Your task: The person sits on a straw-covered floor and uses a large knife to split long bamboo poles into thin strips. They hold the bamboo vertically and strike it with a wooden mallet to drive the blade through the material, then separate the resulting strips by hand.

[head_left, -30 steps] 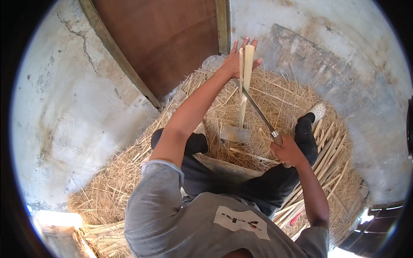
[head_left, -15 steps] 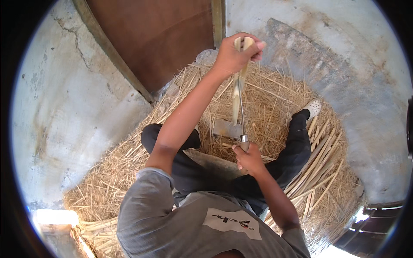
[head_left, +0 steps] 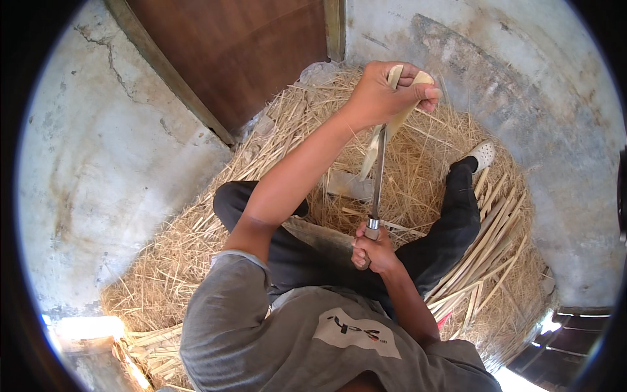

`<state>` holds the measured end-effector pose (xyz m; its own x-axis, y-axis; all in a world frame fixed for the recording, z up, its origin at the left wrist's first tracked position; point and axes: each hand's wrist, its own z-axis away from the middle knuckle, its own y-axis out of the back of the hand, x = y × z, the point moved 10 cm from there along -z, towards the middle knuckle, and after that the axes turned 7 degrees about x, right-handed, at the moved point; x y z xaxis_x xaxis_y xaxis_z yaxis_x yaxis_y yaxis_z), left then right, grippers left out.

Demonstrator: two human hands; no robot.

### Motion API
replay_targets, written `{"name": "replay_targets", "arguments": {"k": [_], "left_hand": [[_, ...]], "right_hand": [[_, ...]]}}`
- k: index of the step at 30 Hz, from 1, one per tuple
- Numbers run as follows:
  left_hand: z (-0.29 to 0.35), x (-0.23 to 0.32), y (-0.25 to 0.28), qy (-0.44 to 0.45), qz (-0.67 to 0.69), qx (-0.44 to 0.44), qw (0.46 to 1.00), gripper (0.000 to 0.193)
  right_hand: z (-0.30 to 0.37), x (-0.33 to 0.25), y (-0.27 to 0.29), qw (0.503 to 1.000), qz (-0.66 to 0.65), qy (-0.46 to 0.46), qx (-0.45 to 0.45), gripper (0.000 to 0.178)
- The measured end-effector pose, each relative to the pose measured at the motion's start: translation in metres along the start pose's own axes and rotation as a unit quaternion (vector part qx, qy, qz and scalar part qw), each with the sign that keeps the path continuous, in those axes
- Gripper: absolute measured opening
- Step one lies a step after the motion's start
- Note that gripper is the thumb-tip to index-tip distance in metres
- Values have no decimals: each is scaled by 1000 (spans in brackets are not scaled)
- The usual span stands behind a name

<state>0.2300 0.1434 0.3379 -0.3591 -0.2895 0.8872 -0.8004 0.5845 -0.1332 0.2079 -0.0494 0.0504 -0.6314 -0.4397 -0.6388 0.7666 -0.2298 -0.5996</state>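
Head view: our left hand (head_left: 386, 97) grips the bamboo piece (head_left: 369, 160) above the straw (head_left: 421, 196), our right hand (head_left: 375, 253) clutches the knife (head_left: 379, 179), and splitting looks begun, upper ends apart, though we cannot tell how much remains.

Shirt (head_left: 268, 340): grey, loose, soft cloth with creases across the front;
Left sleeve (head_left: 228, 287): matching grey; short, ending above the elbow in a paler hem;
Chest panel (head_left: 357, 334): off-white, uneven in outline; dark printed marks with a small touch of red;
Trousers (head_left: 454, 219): black, long-legged;
Right shoe (head_left: 484, 154): white clog, rounded toe, pierced with small round holes;
Left hand (head_left: 388, 98), right hand (head_left: 377, 253): bare
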Motion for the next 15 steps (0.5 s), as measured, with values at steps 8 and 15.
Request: {"name": "replay_targets", "arguments": {"k": [8, 15], "left_hand": [[-31, 33, 9, -115, -125, 84, 982, 25], [-44, 176, 24, -277, -136, 156, 938, 23]], "right_hand": [[0, -38, -18, 983, 144, 40, 103, 16], [79, -212, -70, 666, 604, 387, 203, 26]]}}
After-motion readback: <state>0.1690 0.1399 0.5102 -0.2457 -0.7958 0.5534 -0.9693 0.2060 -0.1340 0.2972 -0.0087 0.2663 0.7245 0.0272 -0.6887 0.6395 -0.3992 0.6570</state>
